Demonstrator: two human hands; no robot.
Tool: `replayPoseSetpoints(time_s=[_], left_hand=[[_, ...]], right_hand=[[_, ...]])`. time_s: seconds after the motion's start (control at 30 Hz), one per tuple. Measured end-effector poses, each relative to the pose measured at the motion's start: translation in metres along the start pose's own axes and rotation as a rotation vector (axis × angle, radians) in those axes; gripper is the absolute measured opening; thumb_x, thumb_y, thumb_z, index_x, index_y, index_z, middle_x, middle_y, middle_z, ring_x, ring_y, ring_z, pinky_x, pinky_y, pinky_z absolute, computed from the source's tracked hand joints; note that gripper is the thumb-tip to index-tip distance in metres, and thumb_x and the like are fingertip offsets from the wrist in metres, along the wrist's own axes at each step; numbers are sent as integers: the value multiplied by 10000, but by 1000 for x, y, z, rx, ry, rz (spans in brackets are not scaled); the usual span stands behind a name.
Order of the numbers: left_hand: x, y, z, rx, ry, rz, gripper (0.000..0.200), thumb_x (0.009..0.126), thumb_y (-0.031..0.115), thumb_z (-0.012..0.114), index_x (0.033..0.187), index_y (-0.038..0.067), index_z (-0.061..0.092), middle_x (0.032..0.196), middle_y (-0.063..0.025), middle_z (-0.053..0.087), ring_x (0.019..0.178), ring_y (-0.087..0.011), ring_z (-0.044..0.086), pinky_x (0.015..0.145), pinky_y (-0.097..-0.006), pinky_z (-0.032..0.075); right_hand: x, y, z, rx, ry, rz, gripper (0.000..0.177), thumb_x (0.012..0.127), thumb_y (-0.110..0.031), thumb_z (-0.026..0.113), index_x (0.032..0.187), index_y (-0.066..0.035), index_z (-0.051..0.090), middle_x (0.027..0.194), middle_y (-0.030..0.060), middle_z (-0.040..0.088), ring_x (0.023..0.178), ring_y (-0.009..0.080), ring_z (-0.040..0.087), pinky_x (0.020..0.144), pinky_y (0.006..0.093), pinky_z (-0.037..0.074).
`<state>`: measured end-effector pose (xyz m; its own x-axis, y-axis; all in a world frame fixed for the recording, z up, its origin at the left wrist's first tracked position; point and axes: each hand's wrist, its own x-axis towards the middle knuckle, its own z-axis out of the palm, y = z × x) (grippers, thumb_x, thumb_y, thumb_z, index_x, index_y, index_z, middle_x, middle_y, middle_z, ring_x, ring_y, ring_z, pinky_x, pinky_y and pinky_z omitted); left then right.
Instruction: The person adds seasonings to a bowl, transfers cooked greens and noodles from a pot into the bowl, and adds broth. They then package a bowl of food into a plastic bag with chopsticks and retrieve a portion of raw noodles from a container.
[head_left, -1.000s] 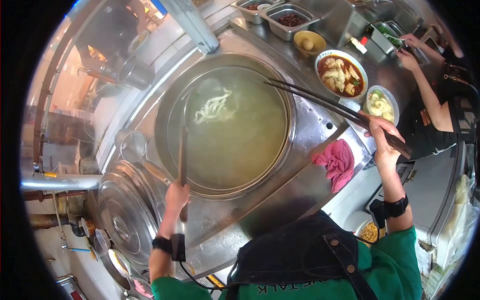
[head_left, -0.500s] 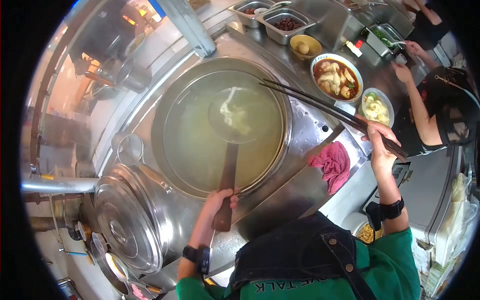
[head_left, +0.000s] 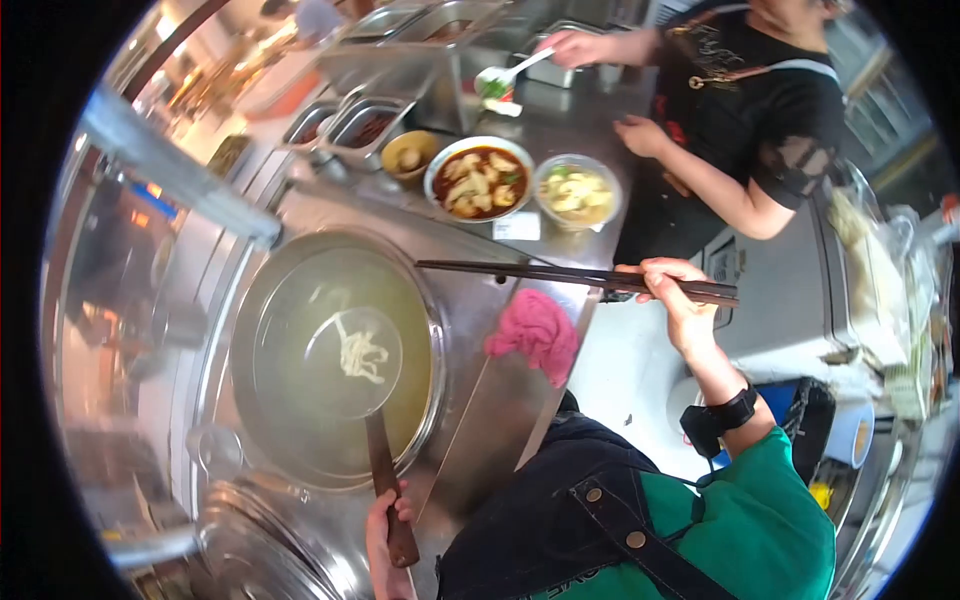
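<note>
My left hand (head_left: 382,520) is closed round the wooden handle of a strainer (head_left: 378,450). Its round head lies in the cloudy liquid of a large steel pot (head_left: 437,390). A small clump of pale noodles (head_left: 362,357) shows within that round head. In my right hand (head_left: 680,295) is a pair of long dark chopsticks (head_left: 540,271), held nearly level. Their tips point left, near the pot's upper right rim, with nothing between them. A pink cloth (head_left: 535,335) lies on the counter below the chopsticks.
Behind the chopsticks stand a bowl of dumplings in red broth (head_left: 478,180), a clear tub of dumplings (head_left: 577,190) and a yellow bowl (head_left: 408,157). Across the counter, a co-worker's hand (head_left: 580,48) holds a white spoon (head_left: 515,70) with chopped greens. Steel lids (head_left: 265,540) lie lower left.
My view has turned right, so the pot sits farther left. The chopsticks are now closer to level. The co-worker's spoon has come over toward the bowls. Both my hands keep their hold.
</note>
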<state>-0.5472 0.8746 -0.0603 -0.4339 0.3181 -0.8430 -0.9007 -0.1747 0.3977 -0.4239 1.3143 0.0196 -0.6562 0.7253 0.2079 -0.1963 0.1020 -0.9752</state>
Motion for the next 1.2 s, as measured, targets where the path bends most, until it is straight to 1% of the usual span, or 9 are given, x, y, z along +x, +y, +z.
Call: replayPoseSetpoints(time_s=[0.2, 0.27, 0.4, 0.47, 0.57, 0.7, 0.8, 1.07, 1.2], left_hand=[[-7, -7, -1, 58, 39, 104, 325, 774, 146, 560, 1028, -35, 468, 623, -14, 437, 522, -85, 421, 444, -187, 374], [-20, -7, -4, 59, 56, 122, 325, 774, 155, 561, 1029, -25, 470, 618, -8, 435, 517, -86, 420, 443, -188, 371], [-20, -13, -19, 56, 64, 146, 285, 776, 175, 539, 1031, 54, 502, 601, 20, 454, 481, -81, 418, 426, -184, 353], [-21, -18, -22, 208, 205, 213, 282, 769, 179, 545, 1023, 64, 507, 584, 19, 446, 482, -80, 418, 430, -186, 357], [-18, -19, -34, 151, 161, 196, 292, 759, 198, 560, 1005, 50, 505, 584, 9, 452, 483, -95, 439, 432, -198, 370], [-22, -17, -21, 70, 87, 137, 286, 757, 202, 564, 995, 53, 508, 593, 19, 462, 482, -87, 456, 413, -193, 373], [-25, -21, -14, 53, 83, 144, 261, 761, 198, 559, 979, 61, 515, 590, 36, 459, 478, -67, 462, 389, -179, 377], [-29, -22, -4, 122, 100, 180, 256, 764, 210, 554, 972, 64, 522, 590, 47, 471, 471, -57, 462, 372, -185, 382], [-26, -23, -10, 64, 130, 178, 258, 762, 202, 554, 975, 62, 520, 592, 43, 474, 471, -60, 464, 370, -184, 384]], right_hand=[[-26, -19, -35, 2, 90, -60, 143, 837, -56, 506, 931, 38, 559, 888, 188, 616, 770, 208, 616, 609, 233, 485], [-28, -17, -38, 10, 82, -53, 142, 835, -63, 511, 920, 38, 564, 885, 184, 617, 755, 196, 609, 606, 235, 482], [-27, -29, -70, -145, 306, -195, 132, 824, -69, 535, 904, 25, 582, 892, 168, 617, 694, 144, 570, 624, 238, 471], [-27, -42, -81, -384, 294, -297, 114, 817, -59, 546, 892, 7, 601, 886, 138, 629, 689, 121, 565, 631, 230, 473], [-25, -49, -84, -664, 169, -354, 105, 801, -12, 553, 888, -5, 611, 877, 110, 644, 749, 124, 605, 668, 233, 486], [-16, -48, -76, -716, -11, -495, 142, 773, 34, 552, 905, 16, 601, 881, 160, 634, 800, 205, 635, 679, 252, 497], [-13, -53, -71, -738, -50, -499, 161, 763, 41, 552, 913, 11, 601, 857, 163, 634, 811, 228, 636, 668, 252, 500], [-5, -55, -60, -800, -68, -537, 163, 757, 41, 557, 909, 0, 600, 843, 157, 632, 768, 209, 642, 613, 244, 494], [-14, -8, -75, -518, 265, -367, 119, 804, -2, 538, 905, 8, 599, 906, 126, 631, 769, 159, 618, 666, 230, 479]])
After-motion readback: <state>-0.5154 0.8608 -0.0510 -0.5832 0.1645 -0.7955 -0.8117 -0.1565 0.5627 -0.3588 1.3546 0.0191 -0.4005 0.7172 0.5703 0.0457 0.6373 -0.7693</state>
